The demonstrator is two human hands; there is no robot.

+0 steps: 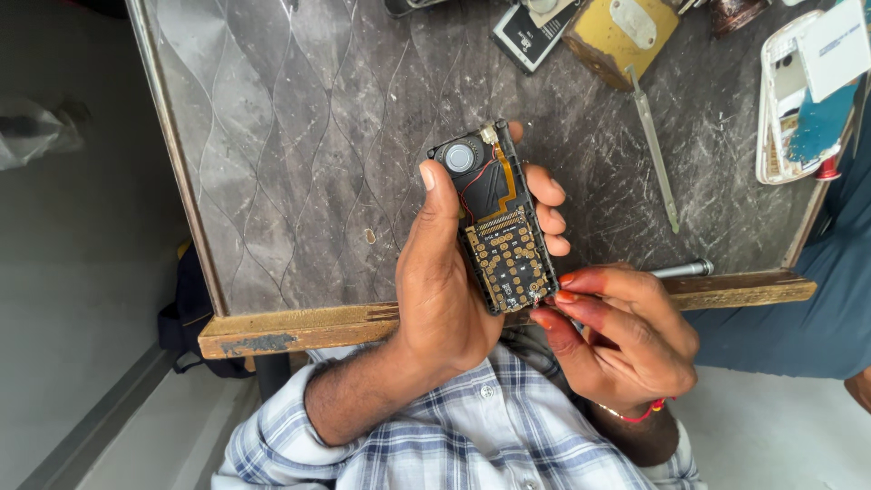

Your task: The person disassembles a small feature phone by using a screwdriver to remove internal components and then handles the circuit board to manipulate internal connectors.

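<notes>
Clearly we have our left hand [445,272] wrapped around an opened phone body [497,218], thumb along its 9 o'clock edge and fingers curled over the 3 o'clock edge, so the bare keypad circuit board faces up above the near rim of the counter [299,136]. Our right hand [621,331] sits at 4 o'clock of the phone, its fingertips pressed together on the lower corner of the board, with a metal tool handle [682,269] showing just behind the knuckles; whether the hand grips that tool we cannot tell. To work well, we judge the left grip should stay firm but off the orange flex strip and thin red wire near the round speaker, while the right fingertips work gently at the corner. The counter is dark marbled laminate with a worn wooden edge; at 1 o'clock lie a yellow block [621,36], a long metal strip [655,150] and another phone shell [789,100]. Grey floor lies beyond.
</notes>
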